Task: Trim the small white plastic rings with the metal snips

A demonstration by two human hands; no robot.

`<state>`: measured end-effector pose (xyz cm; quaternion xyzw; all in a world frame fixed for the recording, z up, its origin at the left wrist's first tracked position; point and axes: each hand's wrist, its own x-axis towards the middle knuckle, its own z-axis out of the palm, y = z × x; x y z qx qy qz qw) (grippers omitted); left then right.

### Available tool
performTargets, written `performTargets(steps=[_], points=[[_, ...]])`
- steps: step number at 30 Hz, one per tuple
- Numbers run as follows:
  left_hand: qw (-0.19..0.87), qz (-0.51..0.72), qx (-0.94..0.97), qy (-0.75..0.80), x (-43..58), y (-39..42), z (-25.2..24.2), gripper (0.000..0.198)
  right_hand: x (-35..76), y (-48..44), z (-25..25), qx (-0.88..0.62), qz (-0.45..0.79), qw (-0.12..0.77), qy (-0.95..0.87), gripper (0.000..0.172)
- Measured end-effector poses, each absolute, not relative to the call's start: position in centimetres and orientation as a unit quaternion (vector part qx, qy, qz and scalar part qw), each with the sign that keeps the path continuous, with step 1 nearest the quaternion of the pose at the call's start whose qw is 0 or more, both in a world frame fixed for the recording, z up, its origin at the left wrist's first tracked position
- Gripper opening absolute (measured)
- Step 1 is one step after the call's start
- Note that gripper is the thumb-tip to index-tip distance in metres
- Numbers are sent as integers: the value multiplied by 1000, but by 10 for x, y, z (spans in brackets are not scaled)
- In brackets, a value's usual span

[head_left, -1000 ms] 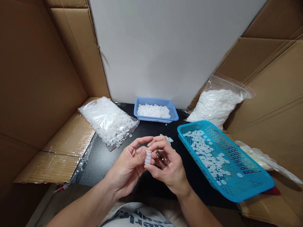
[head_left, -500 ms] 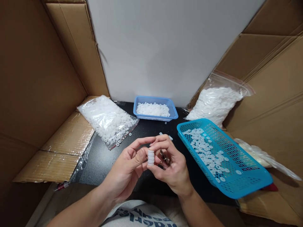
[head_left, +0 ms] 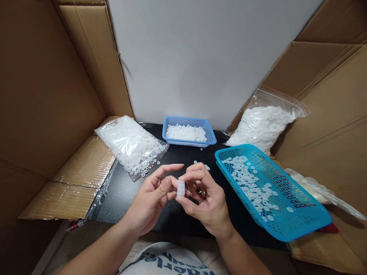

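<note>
A short stack of white plastic washers (head_left: 180, 188) stands upright between the fingertips of my right hand (head_left: 208, 198). The index finger presses on its top and the thumb supports it from below. A shiny brownish metal piece (head_left: 200, 190) shows within the curl of the same hand; its kind is unclear. My left hand (head_left: 153, 196) is just left of the stack, its index finger stretched out and its thumb apart from the washers. Its lower fingers reach toward the stack's left side; whether they touch it, I cannot tell.
Loose white washers lie in a blue basket (head_left: 189, 144) at the back and a larger turquoise basket (head_left: 309, 225) at the right. A clear bag of washers (head_left: 132, 143) lies left, another full bag (head_left: 258, 124) back right. Cardboard walls (head_left: 86, 57) enclose the black table (head_left: 120, 202).
My left hand has drawn slightly left, its index finger straightening and its thumb leaving the stack. My right hand still pinches the washers, now tilted a little.
</note>
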<state>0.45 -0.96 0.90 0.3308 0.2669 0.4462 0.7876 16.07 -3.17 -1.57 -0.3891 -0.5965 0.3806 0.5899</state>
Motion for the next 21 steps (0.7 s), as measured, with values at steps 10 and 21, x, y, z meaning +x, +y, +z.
performTargets(steps=[10,21], points=[[818,451,288,212,9,-12,12,30,157,-31,-14,-386,355,583,-621,33],[829,437,292,191,8,-12,8,30,154,-30,-10,-385,376,586,-606,29]])
